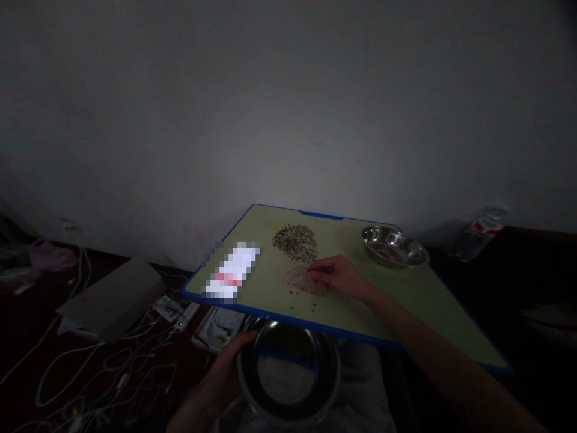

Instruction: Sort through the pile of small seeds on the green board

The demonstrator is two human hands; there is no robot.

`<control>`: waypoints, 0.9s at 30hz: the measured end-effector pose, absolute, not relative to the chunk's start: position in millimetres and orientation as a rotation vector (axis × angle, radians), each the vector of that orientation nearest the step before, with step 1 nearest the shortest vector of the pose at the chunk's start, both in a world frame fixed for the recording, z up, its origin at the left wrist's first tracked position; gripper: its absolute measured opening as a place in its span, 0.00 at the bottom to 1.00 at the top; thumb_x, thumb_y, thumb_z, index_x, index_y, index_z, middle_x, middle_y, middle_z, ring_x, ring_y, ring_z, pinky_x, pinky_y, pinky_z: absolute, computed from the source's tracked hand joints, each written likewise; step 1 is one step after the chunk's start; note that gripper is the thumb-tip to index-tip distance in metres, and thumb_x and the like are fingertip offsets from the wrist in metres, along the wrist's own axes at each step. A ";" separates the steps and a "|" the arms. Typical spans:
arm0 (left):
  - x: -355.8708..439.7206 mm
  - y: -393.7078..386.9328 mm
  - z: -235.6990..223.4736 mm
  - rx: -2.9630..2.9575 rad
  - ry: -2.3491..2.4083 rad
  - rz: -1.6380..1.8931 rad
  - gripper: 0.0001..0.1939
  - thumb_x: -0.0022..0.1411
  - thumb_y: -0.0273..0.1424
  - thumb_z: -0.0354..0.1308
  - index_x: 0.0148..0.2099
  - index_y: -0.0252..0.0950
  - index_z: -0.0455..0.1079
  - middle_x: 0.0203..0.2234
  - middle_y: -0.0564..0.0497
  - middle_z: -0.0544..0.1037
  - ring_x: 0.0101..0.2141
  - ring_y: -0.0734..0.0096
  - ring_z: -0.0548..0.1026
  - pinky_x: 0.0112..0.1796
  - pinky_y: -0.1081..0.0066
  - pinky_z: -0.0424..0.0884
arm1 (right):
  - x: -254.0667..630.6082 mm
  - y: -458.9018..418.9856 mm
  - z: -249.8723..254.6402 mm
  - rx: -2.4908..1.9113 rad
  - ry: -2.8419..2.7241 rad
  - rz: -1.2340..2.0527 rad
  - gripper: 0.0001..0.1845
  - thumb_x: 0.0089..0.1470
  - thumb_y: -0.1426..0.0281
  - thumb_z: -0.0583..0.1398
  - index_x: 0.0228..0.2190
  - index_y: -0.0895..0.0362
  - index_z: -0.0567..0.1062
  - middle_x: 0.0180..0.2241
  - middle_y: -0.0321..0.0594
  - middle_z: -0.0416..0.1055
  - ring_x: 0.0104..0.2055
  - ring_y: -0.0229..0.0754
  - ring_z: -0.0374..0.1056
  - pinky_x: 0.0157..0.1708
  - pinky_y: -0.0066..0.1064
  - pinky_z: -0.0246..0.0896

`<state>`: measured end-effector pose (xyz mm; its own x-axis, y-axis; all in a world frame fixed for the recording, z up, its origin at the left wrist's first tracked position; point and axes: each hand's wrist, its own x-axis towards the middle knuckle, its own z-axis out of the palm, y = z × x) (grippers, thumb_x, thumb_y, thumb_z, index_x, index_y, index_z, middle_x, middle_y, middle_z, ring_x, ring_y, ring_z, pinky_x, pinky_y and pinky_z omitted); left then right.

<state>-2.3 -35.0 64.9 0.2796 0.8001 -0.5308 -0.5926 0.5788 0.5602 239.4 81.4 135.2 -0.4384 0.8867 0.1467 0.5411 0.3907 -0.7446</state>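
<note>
My right hand (339,275) is closed, thumb and fingers pinching the edge of a clear protractor (298,280) with red markings that is low over or flat on the table; I cannot tell which. Beyond it spreads a pile of small dark and pale seeds (296,242), and a few loose seeds (314,307) lie on the near side. Below the table's front edge, my left hand (231,356) grips the left rim of a shiny metal bowl (288,385) above my lap. Most of its fingers are hidden behind the bowl.
The small pale green table (360,313) has a blue rim. A lit, blurred-out phone-like screen (232,272) lies at its left, and another metal bowl (393,246) stands at its right. Tangled white cables (130,361) and a grey box (115,297) cover the floor at left.
</note>
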 end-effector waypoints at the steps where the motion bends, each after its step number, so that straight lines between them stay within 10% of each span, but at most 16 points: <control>1: -1.9 -35.2 66.2 0.270 0.876 0.944 0.10 0.52 0.30 0.54 0.27 0.31 0.75 0.21 0.49 0.80 0.26 0.68 0.76 0.34 0.71 0.68 | 239.2 81.6 134.8 -1.217 -2.132 0.840 0.13 0.47 0.66 0.57 0.32 0.59 0.76 0.25 0.38 0.73 0.26 0.36 0.66 0.24 0.25 0.58; 27: 0.5 -37.3 75.3 0.263 0.916 0.922 0.11 0.52 0.30 0.53 0.27 0.31 0.75 0.22 0.49 0.81 0.27 0.66 0.76 0.36 0.69 0.67 | 231.4 75.1 125.4 -1.130 -2.193 1.031 0.15 0.46 0.63 0.58 0.31 0.60 0.77 0.26 0.40 0.74 0.25 0.35 0.66 0.23 0.24 0.58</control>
